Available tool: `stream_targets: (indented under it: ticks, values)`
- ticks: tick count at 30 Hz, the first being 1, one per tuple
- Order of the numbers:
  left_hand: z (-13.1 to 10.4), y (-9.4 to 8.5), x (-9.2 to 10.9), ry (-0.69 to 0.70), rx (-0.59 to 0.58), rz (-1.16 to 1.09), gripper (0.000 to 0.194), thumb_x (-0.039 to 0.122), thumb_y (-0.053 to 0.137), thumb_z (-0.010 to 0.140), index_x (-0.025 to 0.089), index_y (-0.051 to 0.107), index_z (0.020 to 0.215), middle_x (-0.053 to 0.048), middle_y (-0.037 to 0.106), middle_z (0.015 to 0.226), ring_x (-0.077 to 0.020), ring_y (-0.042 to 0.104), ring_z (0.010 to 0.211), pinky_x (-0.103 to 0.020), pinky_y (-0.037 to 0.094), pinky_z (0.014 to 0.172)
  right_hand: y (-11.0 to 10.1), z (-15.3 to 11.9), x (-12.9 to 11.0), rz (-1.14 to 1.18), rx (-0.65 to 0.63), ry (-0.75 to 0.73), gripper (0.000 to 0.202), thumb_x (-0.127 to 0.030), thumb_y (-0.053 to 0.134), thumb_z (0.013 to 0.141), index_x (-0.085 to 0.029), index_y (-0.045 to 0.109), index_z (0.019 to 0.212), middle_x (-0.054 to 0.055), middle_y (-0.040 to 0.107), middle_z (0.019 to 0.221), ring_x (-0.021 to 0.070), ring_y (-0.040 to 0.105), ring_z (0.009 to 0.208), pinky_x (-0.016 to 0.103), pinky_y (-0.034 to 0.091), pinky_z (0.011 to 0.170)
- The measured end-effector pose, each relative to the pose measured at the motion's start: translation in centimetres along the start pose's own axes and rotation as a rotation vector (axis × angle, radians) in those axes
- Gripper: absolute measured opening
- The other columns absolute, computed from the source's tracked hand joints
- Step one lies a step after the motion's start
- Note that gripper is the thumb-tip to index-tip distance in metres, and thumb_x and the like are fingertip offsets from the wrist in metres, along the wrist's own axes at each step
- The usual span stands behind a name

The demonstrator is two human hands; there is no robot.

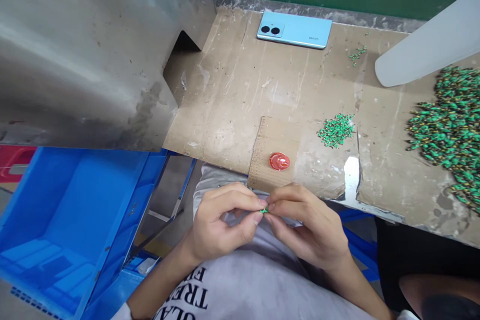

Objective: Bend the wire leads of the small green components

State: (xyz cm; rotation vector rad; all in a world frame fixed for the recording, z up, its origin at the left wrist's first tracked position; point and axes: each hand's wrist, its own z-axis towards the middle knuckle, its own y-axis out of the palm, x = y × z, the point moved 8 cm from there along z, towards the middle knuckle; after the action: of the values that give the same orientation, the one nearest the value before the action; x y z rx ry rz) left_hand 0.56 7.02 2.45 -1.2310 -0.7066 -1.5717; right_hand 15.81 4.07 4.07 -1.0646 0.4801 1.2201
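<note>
A small green piece [264,210] is pinched between the fingertips of both my hands, just in front of the table edge. My left hand [227,217] holds it from the left with thumb and forefinger. From the other side my right hand [307,222] grips it the same way. Most of the piece is covered by fingers, so its exact kind is hidden. Just beyond my hands, a shiny red blob [279,161] rests on a cardboard strip [275,135]. A small pile of similar green pieces [336,130] lies to its right.
A large heap of green, dark and yellow pieces [450,125] covers the table's right side. A light blue phone [294,30] lies at the back. A white tube-like object [427,40] slants in from the right. Left are a metal housing [93,50] and a blue crate [93,200].
</note>
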Motion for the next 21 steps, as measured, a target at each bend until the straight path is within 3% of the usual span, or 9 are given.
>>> stream_targets:
  ticks: [16, 21]
  values:
    - [0.14, -0.28, -0.88, -0.054, 0.022, -0.038, 0.011, 0.009, 0.079, 0.090, 0.017, 0.080, 0.097, -0.003, 0.079, 0.077, -0.0127, 0.064, 0.059, -0.023, 0.051, 0.055, 0.34, -0.10, 0.29, 0.082, 0.012, 0.034, 0.019, -0.004, 0.068, 0.100, -0.019, 0.068, 0.110, 0.007, 0.078, 0.098, 0.0173, 0.079, 0.088, 0.027, 0.068, 0.077]
    - [0.25, -0.35, -0.70, -0.051, 0.052, -0.059, 0.003, 0.016, 0.080, 0.094, 0.017, 0.082, 0.096, -0.005, 0.081, 0.077, -0.0133, 0.066, 0.059, -0.023, 0.051, 0.054, 0.21, 0.01, 0.04, 0.060, 0.020, 0.016, 0.021, -0.003, 0.065, 0.101, -0.020, 0.067, 0.112, 0.007, 0.079, 0.098, 0.0170, 0.079, 0.087, 0.027, 0.068, 0.076]
